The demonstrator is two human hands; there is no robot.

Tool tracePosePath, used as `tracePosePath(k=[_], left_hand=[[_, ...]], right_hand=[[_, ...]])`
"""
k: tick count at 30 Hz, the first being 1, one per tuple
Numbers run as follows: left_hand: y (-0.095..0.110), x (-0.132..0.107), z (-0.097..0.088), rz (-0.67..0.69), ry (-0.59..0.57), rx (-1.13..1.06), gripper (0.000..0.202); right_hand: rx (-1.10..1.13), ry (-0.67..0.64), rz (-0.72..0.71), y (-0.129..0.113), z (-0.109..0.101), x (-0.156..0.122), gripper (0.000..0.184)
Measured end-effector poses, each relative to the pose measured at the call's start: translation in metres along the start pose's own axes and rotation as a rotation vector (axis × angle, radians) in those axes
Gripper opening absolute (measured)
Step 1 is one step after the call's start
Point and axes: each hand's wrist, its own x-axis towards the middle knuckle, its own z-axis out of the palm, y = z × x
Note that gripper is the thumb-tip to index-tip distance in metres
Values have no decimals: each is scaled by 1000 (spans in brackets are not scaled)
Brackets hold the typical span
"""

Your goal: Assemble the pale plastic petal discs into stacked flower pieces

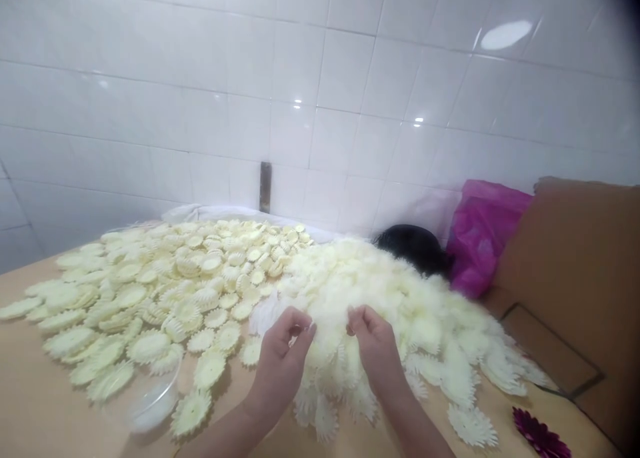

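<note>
My left hand (281, 359) and my right hand (374, 349) are held close together over the near edge of a big heap of pale cream artificial flower petal layers (395, 298). Both hands have their fingers curled and pinched on cream petal pieces between them; the exact piece is hard to single out from the heap. To the left, several flat cream petal discs (165, 285) lie spread over the tan table (35, 398).
A clear plastic cup (150, 397) stands near my left forearm. A dark magenta flower (541, 437) lies at the front right. A pink plastic bag (483, 235), a black bag (413, 246) and a brown cardboard box (575, 271) sit at the right, against a white tiled wall.
</note>
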Motion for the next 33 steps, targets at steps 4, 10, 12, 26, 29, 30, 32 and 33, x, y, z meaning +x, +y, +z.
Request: tracePosePath(k=[4, 10, 12, 26, 29, 30, 32, 33], left_hand=[[5, 5, -7, 6, 107, 0, 16], [-3, 11, -10, -2, -53, 288, 21], [-10, 6, -6, 76, -146, 488, 39], [-47, 7, 10, 121, -597, 1122, 81], [-53, 29, 25, 148, -611, 1114, 80], [-55, 37, 30, 159, -619, 1114, 80], [-60, 52, 38, 179, -626, 1136, 81], [-62, 60, 42, 193, -608, 1152, 81]], right_hand=[[-87, 174, -7, 9, -11, 10, 36], [-266, 155, -150, 20, -17, 18, 26], [-435, 196, -246, 21, -13, 15, 26], [-1226, 53, -260, 94, -19, 2, 60], [-1271, 78, -187, 102, -19, 21, 60], [-1281, 95, -175, 104, -20, 29, 60], [-1289, 133, -175, 111, -23, 45, 60], [-1289, 154, -172, 115, -25, 53, 61]])
